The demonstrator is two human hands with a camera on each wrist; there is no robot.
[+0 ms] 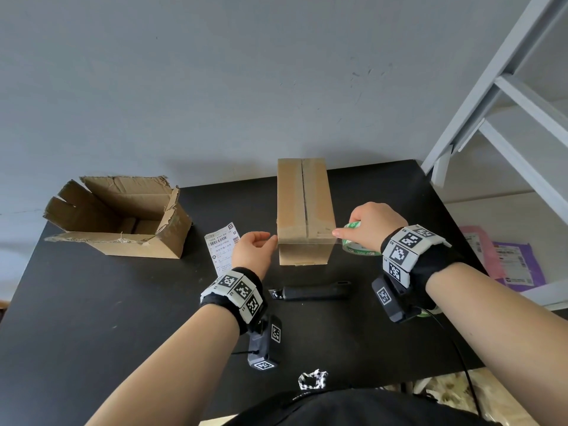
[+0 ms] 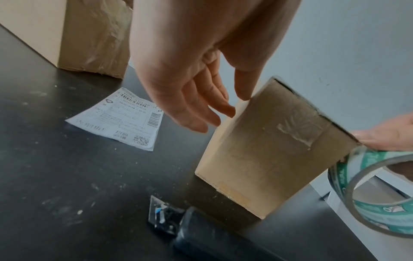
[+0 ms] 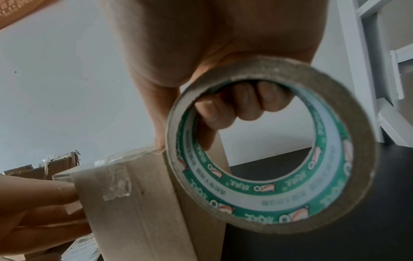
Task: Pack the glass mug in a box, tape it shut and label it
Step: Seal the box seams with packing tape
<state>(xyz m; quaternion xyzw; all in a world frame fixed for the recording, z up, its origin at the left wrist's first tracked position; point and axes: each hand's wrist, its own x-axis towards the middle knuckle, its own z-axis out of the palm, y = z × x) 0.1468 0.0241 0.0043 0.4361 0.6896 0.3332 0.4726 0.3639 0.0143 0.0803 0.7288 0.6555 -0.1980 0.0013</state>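
My right grip [image 1: 370,224] is clamping the tape roll [image 3: 274,148] beside the box [image 1: 304,210]; my left grip [image 1: 256,250], fingers relaxed, is touching the box's opposite side.

Knife [image 1: 310,293] blocks near side (box [image 1: 304,210] behind).

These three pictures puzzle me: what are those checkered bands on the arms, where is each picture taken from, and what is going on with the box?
There is no robot here, only a person wearing cameras. The big view comes from a camera on the head; the other two come from cameras strapped under each wrist, beside the checkered marker bands.

The right hand grips a tape roll, fingers hooked through its core. A clear tape strip runs from it across the near top edge of the closed box. The left hand rests its fingers against the box's left side.

On the black table also lie a shipping label, a black utility knife and a torn open box.
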